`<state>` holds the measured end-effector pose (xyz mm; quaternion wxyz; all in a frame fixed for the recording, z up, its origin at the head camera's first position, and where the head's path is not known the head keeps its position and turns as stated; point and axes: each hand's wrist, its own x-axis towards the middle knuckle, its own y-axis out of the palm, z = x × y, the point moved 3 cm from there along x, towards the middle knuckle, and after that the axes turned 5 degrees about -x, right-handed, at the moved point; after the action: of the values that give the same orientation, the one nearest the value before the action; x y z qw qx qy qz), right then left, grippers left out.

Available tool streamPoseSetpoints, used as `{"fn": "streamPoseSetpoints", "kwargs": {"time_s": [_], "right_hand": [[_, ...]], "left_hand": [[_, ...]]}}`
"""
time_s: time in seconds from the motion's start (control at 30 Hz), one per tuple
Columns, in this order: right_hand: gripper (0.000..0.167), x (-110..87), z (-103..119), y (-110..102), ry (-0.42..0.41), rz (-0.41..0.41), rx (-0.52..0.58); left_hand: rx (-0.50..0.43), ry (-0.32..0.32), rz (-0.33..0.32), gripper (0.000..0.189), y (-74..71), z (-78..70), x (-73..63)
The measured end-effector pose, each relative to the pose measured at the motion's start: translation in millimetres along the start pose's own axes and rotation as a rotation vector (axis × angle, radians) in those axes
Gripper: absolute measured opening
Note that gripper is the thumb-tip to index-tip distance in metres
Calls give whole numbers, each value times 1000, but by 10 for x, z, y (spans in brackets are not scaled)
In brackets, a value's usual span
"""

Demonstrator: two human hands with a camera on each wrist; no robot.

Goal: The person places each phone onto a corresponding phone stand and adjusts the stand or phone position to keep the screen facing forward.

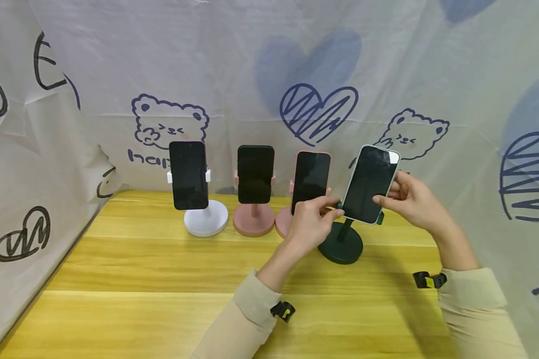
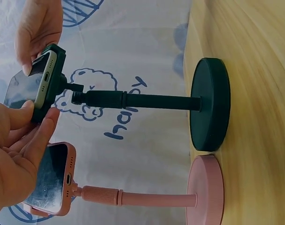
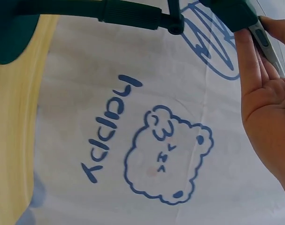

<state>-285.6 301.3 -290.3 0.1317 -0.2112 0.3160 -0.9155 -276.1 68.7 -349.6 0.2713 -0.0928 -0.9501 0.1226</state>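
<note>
A smartphone (image 1: 372, 182) in a pale case stands tilted in the holder of a dark green phone stand (image 1: 341, 244). My right hand (image 1: 415, 202) grips the phone's right edge, thumb on the screen side and fingers behind. At the lower left corner, my left hand (image 1: 312, 217) pinches the green holder (image 2: 57, 77) between thumb and fingers. The left wrist view shows that holder behind the phone, on top of an upright post (image 2: 156, 101). Part of the green stand also shows in the right wrist view, with my right fingers (image 3: 250, 61) against the holder's side.
To the left, a white stand (image 1: 206, 219) and two pink stands, one pink stand (image 1: 253, 219) in the middle and another (image 2: 205, 190) beside the green one, each hold a dark-screened phone. They line the back of the wooden table (image 1: 161, 294), before a printed cloth (image 1: 233, 60).
</note>
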Motion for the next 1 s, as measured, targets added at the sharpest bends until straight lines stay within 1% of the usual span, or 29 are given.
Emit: {"fn": "streamPoseSetpoints", "kwargs": {"time_s": [0.1,0.2,0.23,0.33,0.4,0.53,0.63,0.67,0.83,1.0], "right_hand": [[25,-4,-9,-23,44,-14,-9],[25,4,-15,-41,68,-20,23],[29,12,-12,-44,72,-24,43],[46,43,11,-59,89,-65,88],[53,65,42,-78,98,-107,91],[67,90,117,-130,160,-185,38],[69,100,157,-154,214,-205,-19],[70,104,170,-155,219,-201,-34],[69,118,173,-145,202,-175,-65],[72,111,170,-153,179,-172,-74]], "left_hand": [[8,20,-12,28,12,4,3],[14,33,-20,27,19,11,6],[15,36,-21,27,20,12,5],[13,35,-19,26,27,17,1],[11,31,-17,26,33,17,-1],[1,7,-8,28,45,18,4],[2,-8,-3,29,51,17,7],[2,-15,-3,29,52,17,5],[9,-65,7,32,58,21,-15],[39,-118,67,36,75,27,-32]]}}
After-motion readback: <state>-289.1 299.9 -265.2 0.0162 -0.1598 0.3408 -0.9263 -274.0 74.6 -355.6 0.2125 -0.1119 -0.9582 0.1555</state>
